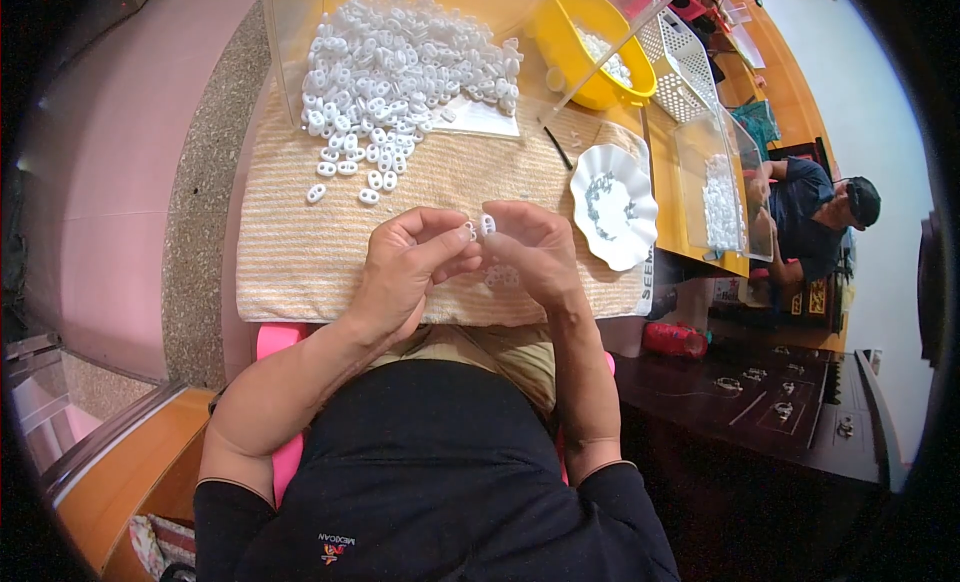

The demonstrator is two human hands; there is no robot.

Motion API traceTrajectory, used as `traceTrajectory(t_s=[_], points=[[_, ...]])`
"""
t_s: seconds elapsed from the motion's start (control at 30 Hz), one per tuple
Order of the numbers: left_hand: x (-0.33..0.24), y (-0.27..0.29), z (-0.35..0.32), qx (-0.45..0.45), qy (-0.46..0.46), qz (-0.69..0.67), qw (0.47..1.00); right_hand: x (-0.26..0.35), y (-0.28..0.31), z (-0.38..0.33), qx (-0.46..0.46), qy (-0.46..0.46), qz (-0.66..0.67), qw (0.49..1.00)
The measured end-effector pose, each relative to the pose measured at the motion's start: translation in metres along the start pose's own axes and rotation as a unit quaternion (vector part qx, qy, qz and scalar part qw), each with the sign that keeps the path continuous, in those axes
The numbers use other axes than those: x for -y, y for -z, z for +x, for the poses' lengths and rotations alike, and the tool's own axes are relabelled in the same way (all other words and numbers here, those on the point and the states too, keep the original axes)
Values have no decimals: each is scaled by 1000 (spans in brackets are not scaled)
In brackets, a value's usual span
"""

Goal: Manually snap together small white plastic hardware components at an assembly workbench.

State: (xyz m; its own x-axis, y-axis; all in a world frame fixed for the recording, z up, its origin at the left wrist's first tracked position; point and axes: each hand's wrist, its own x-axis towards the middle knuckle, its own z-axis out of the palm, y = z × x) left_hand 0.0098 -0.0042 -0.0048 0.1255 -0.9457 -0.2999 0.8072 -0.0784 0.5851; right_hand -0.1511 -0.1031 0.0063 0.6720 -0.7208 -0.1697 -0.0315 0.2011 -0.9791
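My left hand (412, 260) is closed in a pinch on a small pale ring-shaped piece (470, 231), too small to name more exactly. Close beside it, my right hand (535, 250) holds a white oval plastic piece with two holes (488, 224) between thumb and fingers. Both hands meet above the striped towel (285, 252) near its front edge. Beyond them lies a big heap of similar white two-hole pieces (400, 72), with loose ones spilling toward me. A few white pieces (502, 275) lie under my right hand. A scalloped white dish (635, 244) holding small grey bits stands to the right.
A thin black stick (558, 148) lies left of the dish. Clear plastic walls (285, 57) stand around the heap. Behind at right are a yellow basin (640, 82), a white perforated basket (680, 57) and a clear bin (757, 187). Another person (815, 207) sits at right.
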Motion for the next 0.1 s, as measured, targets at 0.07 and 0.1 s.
traceTrajectory(t_s=[0.07,0.1], points=[[0,0,0,-1,2,3,1000,-1,1,0,5,-3,6,1000],[0,0,0,-1,4,4,1000,-2,2,0,10,-5,11,1000]])
